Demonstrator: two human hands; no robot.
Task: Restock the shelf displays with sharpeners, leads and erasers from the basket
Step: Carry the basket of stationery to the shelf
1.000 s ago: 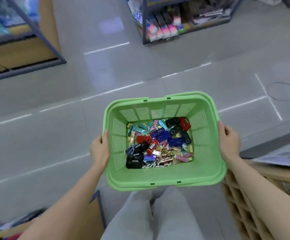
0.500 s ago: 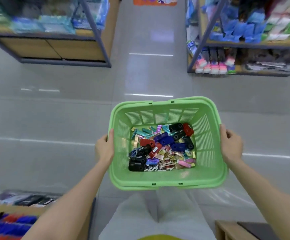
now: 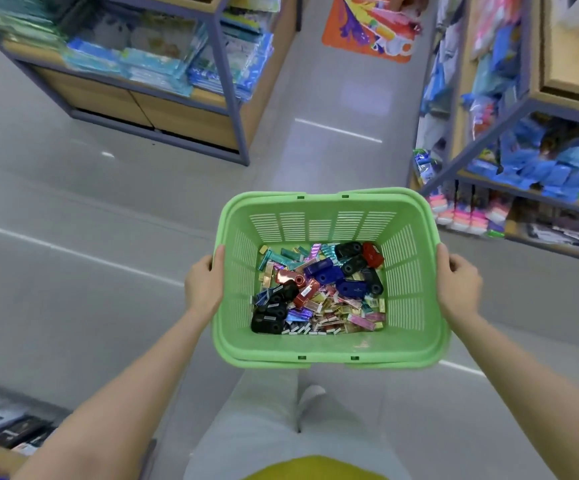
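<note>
Head view. Clasping left rim of green basket (image 3: 264,351) with left hand (image 3: 203,289), grip curled round it. Carrying sharpeners (image 3: 326,273) and foil packets (image 3: 336,311) heaped inside, above aisle floor (image 3: 73,271). Clasping right rim with right hand (image 3: 457,289), grip likewise curled.

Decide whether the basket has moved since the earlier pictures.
Yes. The basket has been carried forward: the right shelf, once far ahead of it, now stands just beside its far right corner.
</note>
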